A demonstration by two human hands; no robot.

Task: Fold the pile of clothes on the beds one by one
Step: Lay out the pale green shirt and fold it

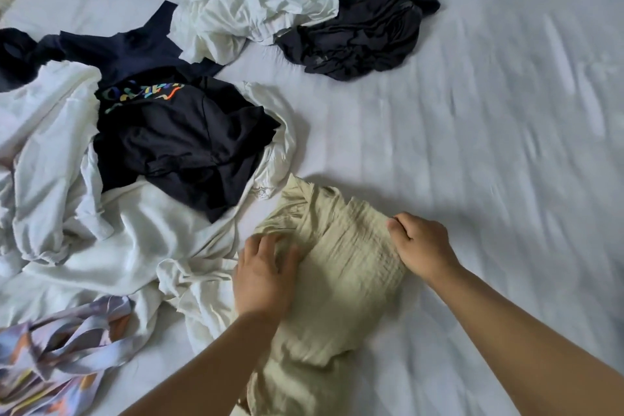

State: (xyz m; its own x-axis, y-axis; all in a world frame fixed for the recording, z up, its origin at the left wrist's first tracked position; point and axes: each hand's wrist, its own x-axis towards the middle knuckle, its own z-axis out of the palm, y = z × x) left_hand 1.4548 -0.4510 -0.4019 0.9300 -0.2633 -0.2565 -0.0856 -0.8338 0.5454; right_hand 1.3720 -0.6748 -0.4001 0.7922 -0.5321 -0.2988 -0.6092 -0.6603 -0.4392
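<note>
A pale beige crinkled garment (341,267) lies on the bed in front of me, partly doubled over. My left hand (265,275) rests on its left side, fingers spread and lightly bent into the cloth. My right hand (422,248) grips the garment's right edge, fingers curled round the fabric. To the left lies the pile of clothes: a black shirt with coloured lettering (182,135) on top of white garments (67,179), and a navy piece (114,51) behind it.
A crumpled white garment (250,7) and a dark one (361,34) lie farther back on the white bed sheet (489,145). A lilac patterned garment (54,348) lies at the near left. Bare sheet stretches to the right.
</note>
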